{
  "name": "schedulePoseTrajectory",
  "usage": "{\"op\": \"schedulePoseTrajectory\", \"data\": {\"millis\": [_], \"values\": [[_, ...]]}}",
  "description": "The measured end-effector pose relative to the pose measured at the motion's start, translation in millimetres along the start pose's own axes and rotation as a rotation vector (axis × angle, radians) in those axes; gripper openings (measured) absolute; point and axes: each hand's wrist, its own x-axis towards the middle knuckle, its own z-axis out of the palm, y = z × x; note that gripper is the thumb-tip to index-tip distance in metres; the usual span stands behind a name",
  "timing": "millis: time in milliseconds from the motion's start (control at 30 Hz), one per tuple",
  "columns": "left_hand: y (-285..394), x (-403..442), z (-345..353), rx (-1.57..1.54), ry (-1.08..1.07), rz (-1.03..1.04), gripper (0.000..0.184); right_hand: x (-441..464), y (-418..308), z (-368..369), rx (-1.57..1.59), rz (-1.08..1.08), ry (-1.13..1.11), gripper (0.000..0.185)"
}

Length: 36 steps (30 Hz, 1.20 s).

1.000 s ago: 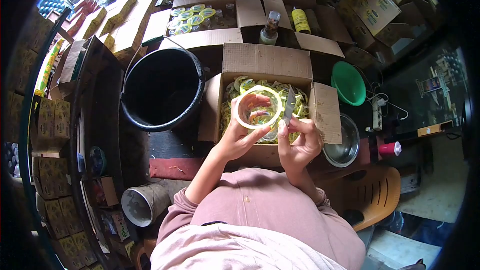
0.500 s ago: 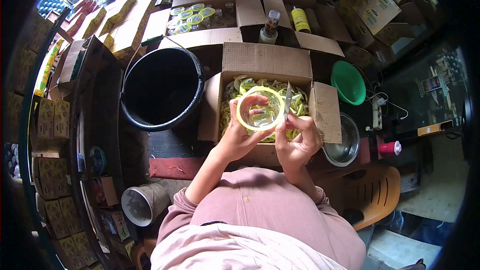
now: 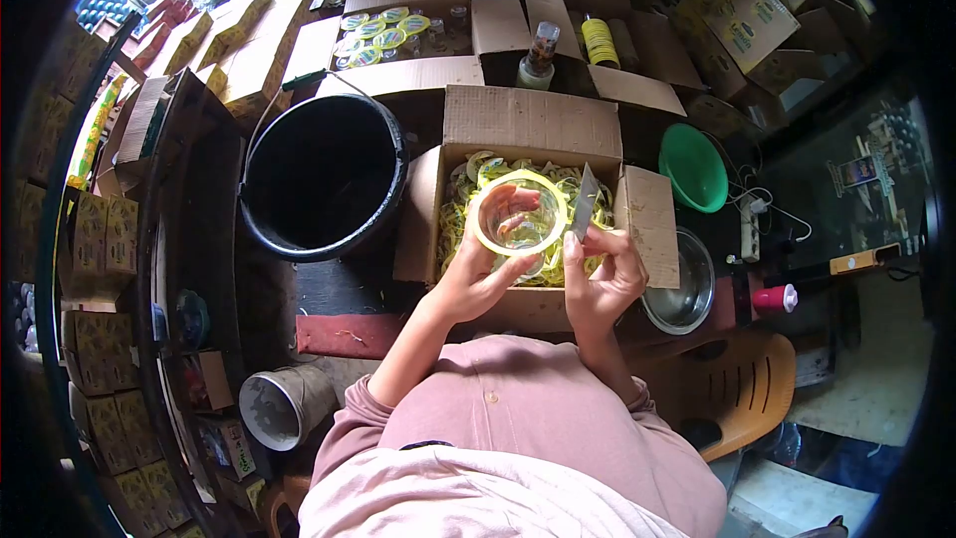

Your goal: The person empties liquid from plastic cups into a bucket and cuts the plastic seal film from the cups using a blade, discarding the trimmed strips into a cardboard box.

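My left hand (image 3: 472, 277) is wrapped around a clear plastic cup (image 3: 522, 223) with a bright yellow rim, its mouth tipped up towards me. Fingers show through the cup's wall. In my right hand (image 3: 609, 287), a knife with a flat grey blade (image 3: 586, 203) is pinched between thumb and fingers, the blade pointing up. The blade stands just right of the yellow rim; its handle is hidden by my hand. Below both hands is an open cardboard box (image 3: 533, 122) full of thin yellow strips (image 3: 460, 201).
A black bucket (image 3: 261, 224) stands left of the box. On the right are a green basin (image 3: 694, 167), a metal bowl (image 3: 709, 284) and a power strip (image 3: 749, 229). Behind, another box (image 3: 418, 73) holds yellow-rimmed cups (image 3: 388, 38), near a jar (image 3: 535, 72) and yellow ring stack (image 3: 598, 42).
My right hand and the knife have shifted a little to the right, away from the cup's rim. The cup has turned slightly and moved a touch right.
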Motion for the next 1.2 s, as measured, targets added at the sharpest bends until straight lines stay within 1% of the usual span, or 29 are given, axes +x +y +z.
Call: {"op": "schedulePoseTrajectory", "data": {"millis": [100,300,433,533,633,733,833,933,1033,1133,1200], "values": [[1.8,0.6,0.2,-0.023,-0.005,0.001,0.066,-2.0,-4.3,1.7,0.031,0.005,-0.017,0.019],[-0.5,-0.1,-1.8,0.032,-0.07,0.037,0.067,-0.3,-4.2,1.4,-0.053,-0.042,-0.037,0.021],[-2.2,-0.7,-4.4,0.129,-0.126,0.06,0.067,2.3,-2.2,1.7,-0.02,-0.05,-0.007,0.02],[0.9,-1.1,-5.3,0.153,-0.137,0.042,0.066,6.3,0.3,-0.1,0.021,-0.04,-0.018,0.021],[4.7,-0.8,-6.5,0.103,-0.107,0.015,0.065,8.1,4.4,-1.2,0.057,-0.034,-0.029,0.022],[5.1,-1.1,-9.7,0.219,-0.173,0.033,0.065,9.5,4.1,-0.8,0.075,-0.034,-0.041,0.021],[12.5,-0.9,-6.3,0.194,-0.181,0.011,0.065,11.3,4.5,-1.8,0.087,-0.035,-0.069,0.021],[11.8,0.8,-5.3,0.114,-0.165,0.058,0.066,11.9,4.5,-1.2,0.101,-0.035,-0.054,0.023],[11.2,2.5,-1.6,0.162,-0.117,0.064,0.068,9.9,0.4,0.0,0.107,-0.035,-0.025,0.022],[8.0,3.3,-3.0,0.098,-0.104,0.026,0.069,4.0,-2.4,-3.4,0.077,-0.053,-0.041,0.02],[7.2,3.9,-4.1,0.08,-0.078,0.041,0.069,1.4,-5.1,-4.6,0.068,-0.058,-0.051,0.019]]}}
